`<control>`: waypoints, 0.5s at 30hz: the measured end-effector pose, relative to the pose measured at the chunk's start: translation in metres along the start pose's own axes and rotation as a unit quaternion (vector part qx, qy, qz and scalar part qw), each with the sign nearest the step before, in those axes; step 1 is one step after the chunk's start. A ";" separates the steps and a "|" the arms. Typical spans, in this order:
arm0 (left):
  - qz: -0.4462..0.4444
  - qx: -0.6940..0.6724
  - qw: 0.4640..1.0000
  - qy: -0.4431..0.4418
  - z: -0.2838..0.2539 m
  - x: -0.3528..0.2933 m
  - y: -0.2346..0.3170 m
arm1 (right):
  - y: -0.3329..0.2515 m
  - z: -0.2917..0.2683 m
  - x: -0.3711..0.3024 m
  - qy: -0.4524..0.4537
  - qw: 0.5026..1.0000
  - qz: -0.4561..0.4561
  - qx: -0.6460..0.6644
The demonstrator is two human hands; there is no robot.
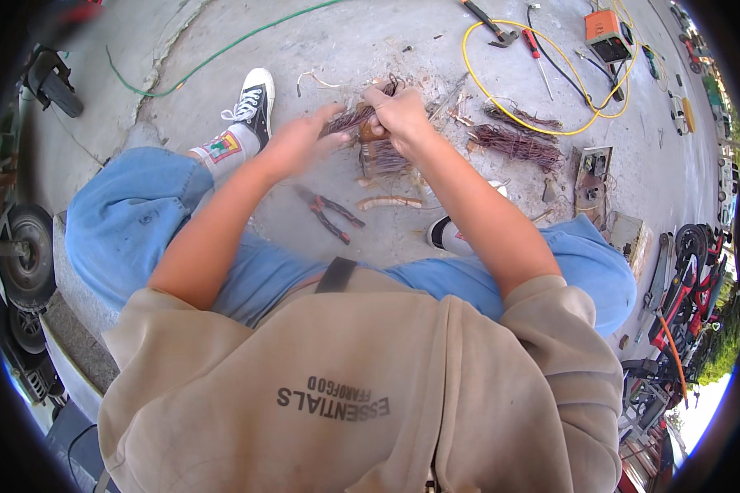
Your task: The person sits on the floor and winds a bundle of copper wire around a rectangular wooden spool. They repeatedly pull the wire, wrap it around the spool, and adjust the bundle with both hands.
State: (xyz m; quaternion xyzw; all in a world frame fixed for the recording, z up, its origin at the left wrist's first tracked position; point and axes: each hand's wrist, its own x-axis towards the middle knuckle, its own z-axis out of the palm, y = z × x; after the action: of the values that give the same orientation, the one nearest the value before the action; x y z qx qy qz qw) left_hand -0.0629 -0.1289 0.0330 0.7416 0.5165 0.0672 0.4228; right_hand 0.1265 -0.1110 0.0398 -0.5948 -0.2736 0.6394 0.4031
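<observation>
My right hand is closed around a bundle of thin reddish-brown wire, and a loop of it sticks up past the fingers. Just left of it, my left hand is blurred, with fingers and thumb apart beside the free end of the bundle. Below my right hand a wound wire coil with a brown part on top rests on the ground. Nearer to me lie a pair of pliers with dark handles and a pale curved strip. What is inside my right palm is hidden.
More wire bundles lie to the right, near an open metal box. Farther off are a hammer, a red screwdriver, a yellow cable and an orange machine. A green hose crosses the concrete at far left.
</observation>
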 end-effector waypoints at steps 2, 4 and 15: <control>0.035 -0.126 0.991 -0.021 0.004 -0.004 -0.006 | 0.009 -0.001 0.007 -0.024 0.999 0.014 -0.018; -0.012 -0.234 0.968 -0.088 -0.003 -0.003 -0.008 | 0.009 -0.003 0.011 -0.047 0.998 0.021 -0.029; -0.150 -0.084 0.973 -0.155 0.000 0.015 -0.128 | 0.018 -0.092 0.077 0.036 0.997 -0.017 -0.072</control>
State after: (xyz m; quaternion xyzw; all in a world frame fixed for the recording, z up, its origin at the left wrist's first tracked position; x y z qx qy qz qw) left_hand -0.1473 -0.1024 -0.0610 0.6184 0.5425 -0.0698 0.5642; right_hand 0.2157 -0.0677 -0.0294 -0.6405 -0.3142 0.5889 0.3797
